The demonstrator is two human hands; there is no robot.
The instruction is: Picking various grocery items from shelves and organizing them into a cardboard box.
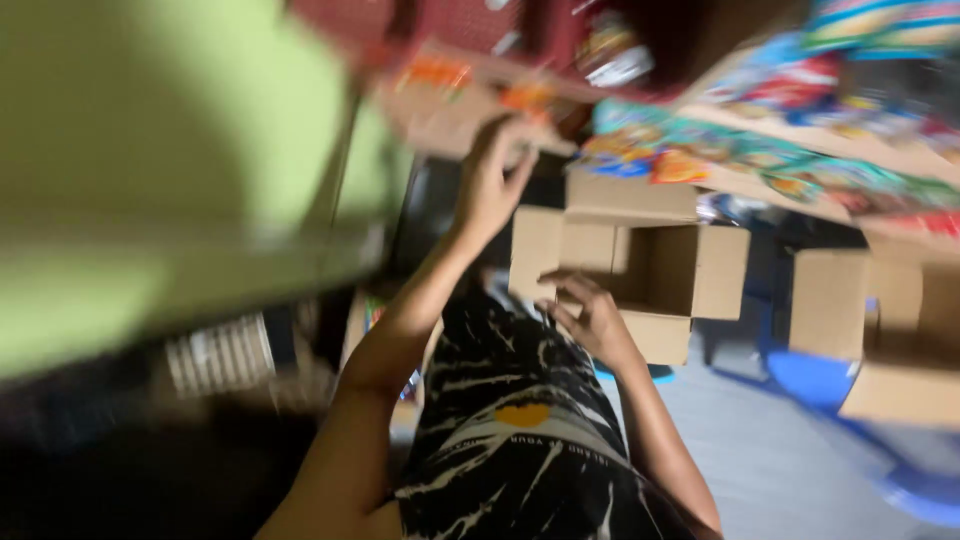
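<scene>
The view is tilted and blurred by motion. My left hand (490, 180) reaches up to a shallow cardboard tray (455, 125) with orange packets (435, 72) in it, and its fingers touch the tray's edge. Whether they grip it is too blurred to tell. My right hand (590, 315) is lower, with its fingers curled over the near rim of an open brown cardboard box (665, 270). The box's flaps stand out and its inside looks dark. Below both arms is my black shirt (520, 440) with white streaks.
A green wall or panel (150, 160) fills the left. Shelves with colourful snack packets (760, 150) run along the upper right. A second open cardboard box (900, 330) stands at the right over something blue (830, 380). Grey floor (780, 470) shows at the lower right.
</scene>
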